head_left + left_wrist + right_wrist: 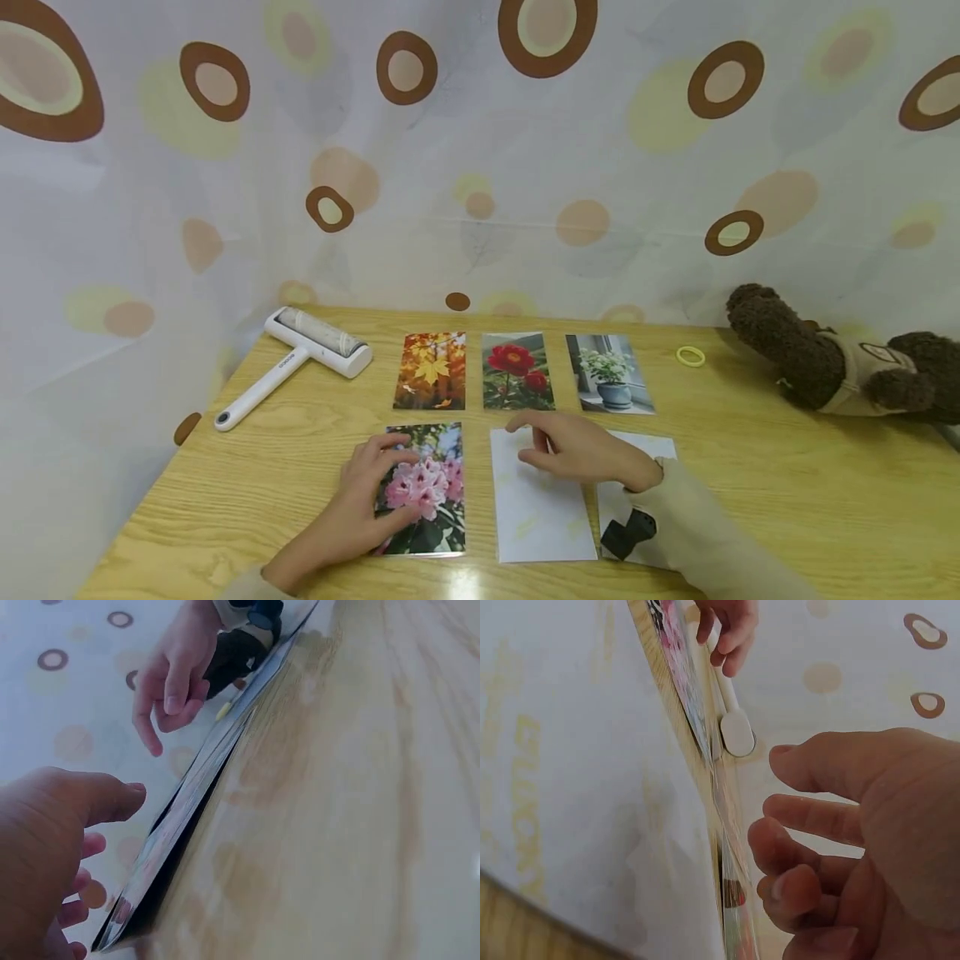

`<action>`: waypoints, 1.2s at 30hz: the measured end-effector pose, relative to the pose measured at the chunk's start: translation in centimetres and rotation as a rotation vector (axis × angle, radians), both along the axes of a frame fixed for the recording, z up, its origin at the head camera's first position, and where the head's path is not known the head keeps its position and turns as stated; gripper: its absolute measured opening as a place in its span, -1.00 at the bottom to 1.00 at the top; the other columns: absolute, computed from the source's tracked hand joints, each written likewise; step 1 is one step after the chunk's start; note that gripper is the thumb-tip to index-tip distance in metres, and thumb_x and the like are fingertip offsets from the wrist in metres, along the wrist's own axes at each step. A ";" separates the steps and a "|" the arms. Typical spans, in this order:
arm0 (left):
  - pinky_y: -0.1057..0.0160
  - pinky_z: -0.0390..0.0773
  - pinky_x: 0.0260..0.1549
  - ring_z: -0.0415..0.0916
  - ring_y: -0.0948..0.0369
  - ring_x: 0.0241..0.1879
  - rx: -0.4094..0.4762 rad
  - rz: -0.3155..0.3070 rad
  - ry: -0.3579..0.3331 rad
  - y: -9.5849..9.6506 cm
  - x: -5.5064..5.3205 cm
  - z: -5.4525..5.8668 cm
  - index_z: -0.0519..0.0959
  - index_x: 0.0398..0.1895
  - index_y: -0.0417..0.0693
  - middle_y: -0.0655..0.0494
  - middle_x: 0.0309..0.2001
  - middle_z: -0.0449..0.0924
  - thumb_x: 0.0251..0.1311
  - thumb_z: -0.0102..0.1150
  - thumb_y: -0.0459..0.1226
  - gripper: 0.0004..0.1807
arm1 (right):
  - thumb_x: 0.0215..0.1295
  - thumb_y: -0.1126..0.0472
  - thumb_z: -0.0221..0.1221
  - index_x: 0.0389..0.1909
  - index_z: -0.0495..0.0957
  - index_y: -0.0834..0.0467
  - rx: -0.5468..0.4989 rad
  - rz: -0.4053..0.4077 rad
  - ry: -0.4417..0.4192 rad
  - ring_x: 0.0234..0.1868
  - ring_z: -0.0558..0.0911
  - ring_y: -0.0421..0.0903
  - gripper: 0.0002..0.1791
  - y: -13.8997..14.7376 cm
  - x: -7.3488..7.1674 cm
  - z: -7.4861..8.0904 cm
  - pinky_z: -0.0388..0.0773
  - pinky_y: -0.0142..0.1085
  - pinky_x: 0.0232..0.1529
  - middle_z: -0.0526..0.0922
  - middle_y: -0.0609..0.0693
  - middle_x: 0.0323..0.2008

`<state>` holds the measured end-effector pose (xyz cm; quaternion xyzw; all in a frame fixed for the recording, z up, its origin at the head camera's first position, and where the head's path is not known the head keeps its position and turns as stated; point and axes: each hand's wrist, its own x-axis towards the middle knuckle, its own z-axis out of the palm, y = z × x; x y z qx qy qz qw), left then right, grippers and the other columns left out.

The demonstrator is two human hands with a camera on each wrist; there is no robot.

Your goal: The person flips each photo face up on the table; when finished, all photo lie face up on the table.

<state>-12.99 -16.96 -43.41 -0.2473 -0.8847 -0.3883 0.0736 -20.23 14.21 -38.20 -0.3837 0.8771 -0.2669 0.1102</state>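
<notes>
My left hand (pixel 369 500) is spread over a photo of pink flowers (pixel 423 487), its fingers and thumb apart; in the left wrist view nothing shows between them. Over a photo lying white back up (pixel 540 517) hovers my right hand (pixel 581 446), index finger extended and the others loosely bent. The right wrist view shows these fingers (pixel 795 892) holding nothing. Faint yellow print marks the white back. Partly under my right forearm lies another white-backed sheet (pixel 645 446). Behind are photos of autumn leaves (pixel 430 371), red flowers (pixel 517 371) and a potted plant (pixel 611 373).
A white lint roller (pixel 318 342) lies at the left of the wooden table (pixel 300 450). To the right are a yellow ring (pixel 690 357) and a brown plush toy (pixel 817 367). A patterned curtain (pixel 480 167) hangs along the table's back and left.
</notes>
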 end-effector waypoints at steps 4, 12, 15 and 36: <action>0.03 0.19 -0.04 0.25 0.09 0.17 -0.052 0.019 -0.019 1.1 0.1 0.7 0.53 0.05 0.07 0.07 0.22 0.37 0.05 0.39 -0.18 -0.55 | 0.34 0.18 0.18 0.10 0.50 0.19 -0.016 -0.020 0.013 -0.60 0.33 -0.37 -0.65 1.5 0.0 0.0 0.37 -0.44 -0.53 0.49 -0.19 -0.48; 0.04 0.20 -0.03 0.30 0.13 0.18 -0.148 -0.057 0.037 4.2 -0.2 0.9 0.52 0.01 0.08 0.11 0.16 0.44 0.09 0.33 -0.19 -0.62 | 0.26 0.19 0.25 0.09 0.50 0.23 0.018 -0.066 0.057 -0.59 0.33 -0.37 -0.59 2.9 -0.3 -0.2 0.38 -0.44 -0.49 0.54 0.07 -0.21; -0.11 0.22 0.08 0.29 0.10 0.25 -0.163 -0.118 0.024 5.3 -0.3 1.0 0.50 0.04 0.09 0.10 0.22 0.41 0.15 0.29 -0.16 -0.63 | 0.21 0.17 0.30 0.09 0.52 0.22 0.048 -0.090 0.080 -0.59 0.33 -0.39 -0.56 3.1 -0.4 -0.3 0.38 -0.45 -0.48 0.51 0.12 -0.12; -0.05 0.24 0.28 0.20 0.13 0.32 -0.398 -0.419 -0.023 8.5 -1.1 1.8 0.43 0.16 0.03 0.06 0.36 0.26 0.29 0.14 -0.03 -0.57 | -0.01 0.07 0.45 0.06 0.45 0.22 0.060 -0.059 0.126 -0.40 0.40 -0.28 -0.36 3.1 -0.7 -1.8 0.44 -0.40 -0.31 0.46 0.11 -0.07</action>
